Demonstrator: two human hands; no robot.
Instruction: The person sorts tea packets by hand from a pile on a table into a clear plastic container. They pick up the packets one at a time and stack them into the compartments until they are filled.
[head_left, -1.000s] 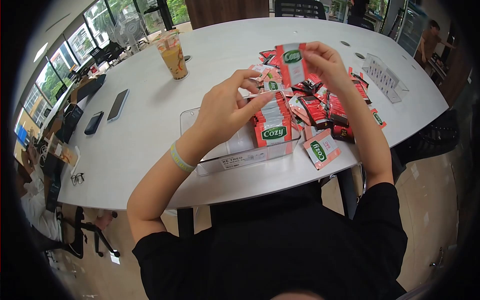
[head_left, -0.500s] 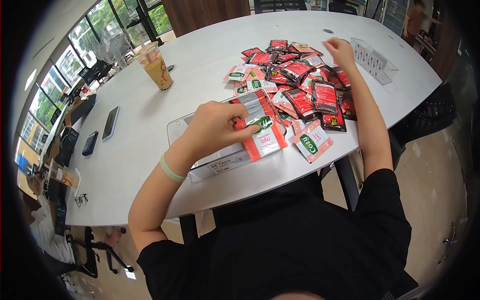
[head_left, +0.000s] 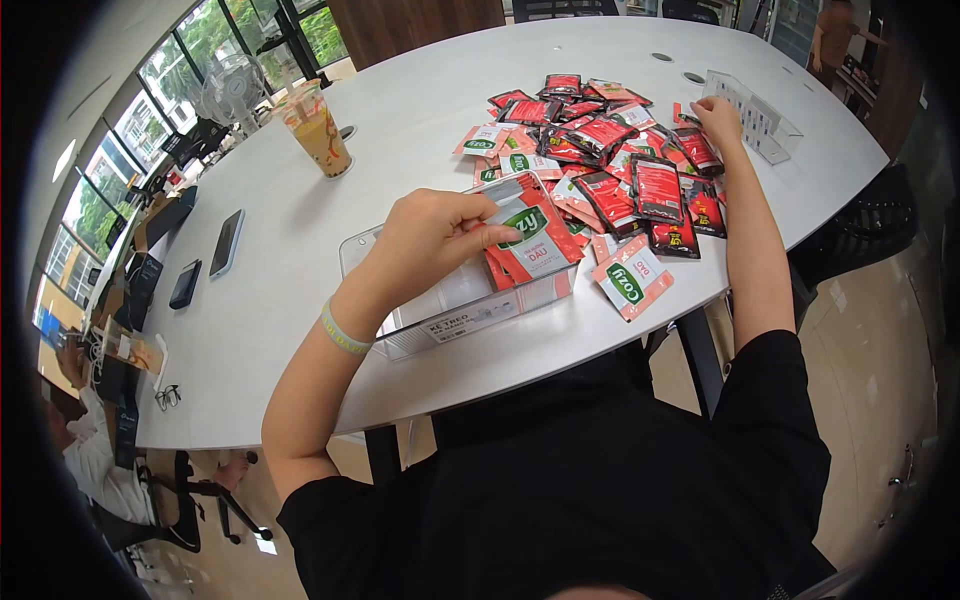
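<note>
My left hand (head_left: 432, 245) is over the clear plastic box (head_left: 470, 325), thumb and fingers closed on a Cozy tea sachet (head_left: 540, 250) at the front of a row standing in its right end. At the right edge of the sachet pile, my right hand (head_left: 720, 124) has its fingers curled in a pinch. A small piece of a red sachet (head_left: 681, 113) shows at those fingertips. Just below them lies a red and black sachet (head_left: 699, 152). Pink-and-white and red-black sachets (head_left: 604, 137) are heaped loosely behind the box. One Cozy sachet (head_left: 632, 277) lies flat near the table edge.
A clear acrylic holder (head_left: 755, 125) stands beyond my right hand. On the left of the white table (head_left: 290, 300) are a drink cup (head_left: 322, 140), a phone (head_left: 228, 242), a dark case (head_left: 185, 284) and glasses (head_left: 168, 397). Another person (head_left: 105, 450) sits at far left.
My right hand has come down onto the right edge of the pile, its fingers closing at a red sachet. The sachet in my left hand now sits lower, lined up with the row in the box.
</note>
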